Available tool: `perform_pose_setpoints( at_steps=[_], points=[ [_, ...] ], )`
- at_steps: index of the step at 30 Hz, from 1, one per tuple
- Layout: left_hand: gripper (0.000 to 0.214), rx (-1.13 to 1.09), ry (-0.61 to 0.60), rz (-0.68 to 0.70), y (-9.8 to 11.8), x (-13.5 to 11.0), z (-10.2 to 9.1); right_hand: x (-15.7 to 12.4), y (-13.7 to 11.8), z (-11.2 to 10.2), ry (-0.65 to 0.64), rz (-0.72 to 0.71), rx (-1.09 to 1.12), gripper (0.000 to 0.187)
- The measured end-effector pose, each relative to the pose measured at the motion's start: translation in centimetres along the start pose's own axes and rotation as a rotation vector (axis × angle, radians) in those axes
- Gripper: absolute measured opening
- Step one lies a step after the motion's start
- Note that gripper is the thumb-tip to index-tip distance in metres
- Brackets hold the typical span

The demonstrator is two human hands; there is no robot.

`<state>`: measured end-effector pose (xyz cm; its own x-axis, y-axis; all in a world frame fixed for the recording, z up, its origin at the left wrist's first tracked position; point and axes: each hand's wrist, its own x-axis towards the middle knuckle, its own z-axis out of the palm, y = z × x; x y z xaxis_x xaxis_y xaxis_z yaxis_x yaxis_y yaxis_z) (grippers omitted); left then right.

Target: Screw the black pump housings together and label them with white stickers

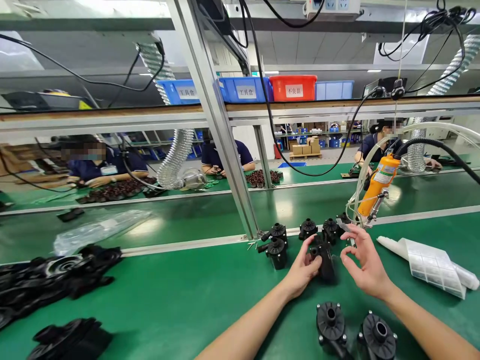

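My left hand (302, 268) grips a black pump body (325, 261) that stands on the green bench (180, 300). To its right my right hand (365, 260) is curled with thumb and fingers apart and a thin metal piece (345, 226) at the fingertips. Several more black pump bodies (278, 244) stand just behind my hands, and two black pump housings (332, 322) lie in front of them. An orange electric screwdriver (378, 184) hangs above and slightly right of my right hand.
A roll of white label sheets (431, 263) lies at the right. Black plastic parts (45, 280) are piled at the left, beside a clear bag (97, 230). A slanted metal post (221, 130) rises mid-bench. People work across the conveyor; coloured bins (292, 87) sit on the shelf.
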<state>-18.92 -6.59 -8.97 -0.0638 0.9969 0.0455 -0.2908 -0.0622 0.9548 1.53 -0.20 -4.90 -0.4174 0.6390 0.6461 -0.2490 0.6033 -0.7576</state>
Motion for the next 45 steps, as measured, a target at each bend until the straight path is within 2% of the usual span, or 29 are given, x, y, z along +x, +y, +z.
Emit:
perform_pose_setpoints(
  at_steps=[3, 7, 10, 19, 38, 45],
  points=[
    [0.086, -0.168, -0.017, -0.159, 0.1, -1.0, 0.3, -0.6, 0.3, -0.1, -0.057, 0.102, 0.070, 0.062],
    [0.060, -0.225, -0.038, -0.213, 0.7, -1.1, 0.7, -1.0, 0.6, -0.1, -0.130, 0.178, 0.077, 0.071],
    [0.055, -0.195, -0.045, -0.226, 1.0, -0.9, 1.0, -0.9, 0.5, 0.0, -0.173, 0.193, 0.031, 0.074],
    [0.053, -0.118, -0.044, -0.224, 1.1, -0.9, 1.4, -1.2, -0.1, 0.4, -0.253, 0.132, -0.079, 0.079],
    [0.055, -0.154, -0.021, -0.241, 1.3, -0.8, 1.6, -1.4, 0.6, 0.8, -0.205, 0.074, -0.158, 0.081],
    [0.055, -0.180, -0.030, -0.254, 1.4, -0.8, 1.3, -1.5, 0.9, 0.6, -0.248, 0.013, -0.179, 0.073]
  ],
)
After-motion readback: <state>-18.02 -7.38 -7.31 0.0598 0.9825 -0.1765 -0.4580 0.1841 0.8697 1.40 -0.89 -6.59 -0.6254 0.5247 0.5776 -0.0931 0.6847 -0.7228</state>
